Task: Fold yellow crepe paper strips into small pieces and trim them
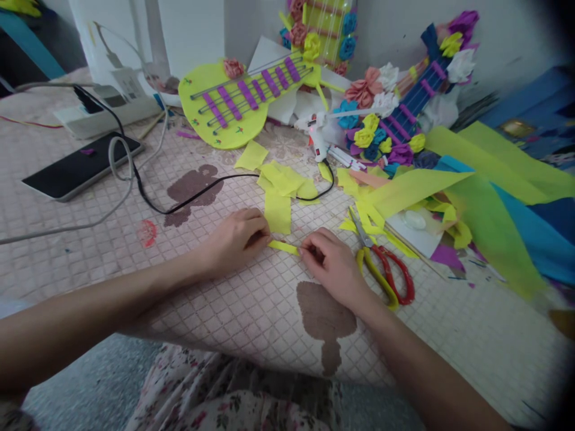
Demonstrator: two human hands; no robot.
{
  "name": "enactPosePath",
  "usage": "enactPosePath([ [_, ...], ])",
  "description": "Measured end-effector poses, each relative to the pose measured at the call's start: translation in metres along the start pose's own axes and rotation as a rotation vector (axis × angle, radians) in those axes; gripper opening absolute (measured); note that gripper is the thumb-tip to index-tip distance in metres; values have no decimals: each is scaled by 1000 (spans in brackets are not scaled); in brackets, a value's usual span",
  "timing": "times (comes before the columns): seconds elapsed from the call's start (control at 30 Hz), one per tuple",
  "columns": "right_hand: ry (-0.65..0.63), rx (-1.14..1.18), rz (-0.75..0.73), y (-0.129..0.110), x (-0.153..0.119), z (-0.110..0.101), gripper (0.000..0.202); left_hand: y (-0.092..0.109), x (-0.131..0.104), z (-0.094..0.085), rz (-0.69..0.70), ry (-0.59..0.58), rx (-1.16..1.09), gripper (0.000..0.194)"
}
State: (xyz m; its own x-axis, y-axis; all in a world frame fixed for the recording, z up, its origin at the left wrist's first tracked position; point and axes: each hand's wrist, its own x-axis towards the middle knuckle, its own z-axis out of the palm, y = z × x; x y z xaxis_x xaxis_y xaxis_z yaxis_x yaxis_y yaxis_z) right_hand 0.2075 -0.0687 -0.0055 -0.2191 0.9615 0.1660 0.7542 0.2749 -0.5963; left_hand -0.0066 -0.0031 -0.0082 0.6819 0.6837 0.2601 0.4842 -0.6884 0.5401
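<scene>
A narrow folded strip of yellow crepe paper (284, 247) is stretched between my two hands, just above the quilted cloth. My left hand (238, 239) pinches its left end. The right end is pinched by the fingertips of my right hand (330, 260). Right behind the strip lie several cut yellow paper pieces (278, 209), overlapping one another. Scissors (381, 263) with one red and one yellow handle rest to the right of my right hand, blades slightly apart.
A white glue gun (318, 139) stands behind the paper pieces, its black cord (193, 200) running left. A yellow paper guitar (238, 114) and a blue flowered one (408, 108) lean at the back. At left are a phone (76, 170) and power strip (108, 114); paper scraps (417, 191) crowd the right.
</scene>
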Motion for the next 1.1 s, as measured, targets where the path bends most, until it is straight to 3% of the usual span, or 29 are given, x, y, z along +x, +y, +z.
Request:
enactPosePath([
  [0.67, 43, -48, 46, 1, 3, 4, 12, 0, 2, 4, -40, 16, 116, 13],
  [0.9, 19, -49, 29, 2, 3, 2, 11, -3, 1, 1, -57, 24, -15, 1],
  [1.1, -4, -89, -6, 3, 1, 4, 11, -2, 1, -5, -82, 4, -73, 5],
])
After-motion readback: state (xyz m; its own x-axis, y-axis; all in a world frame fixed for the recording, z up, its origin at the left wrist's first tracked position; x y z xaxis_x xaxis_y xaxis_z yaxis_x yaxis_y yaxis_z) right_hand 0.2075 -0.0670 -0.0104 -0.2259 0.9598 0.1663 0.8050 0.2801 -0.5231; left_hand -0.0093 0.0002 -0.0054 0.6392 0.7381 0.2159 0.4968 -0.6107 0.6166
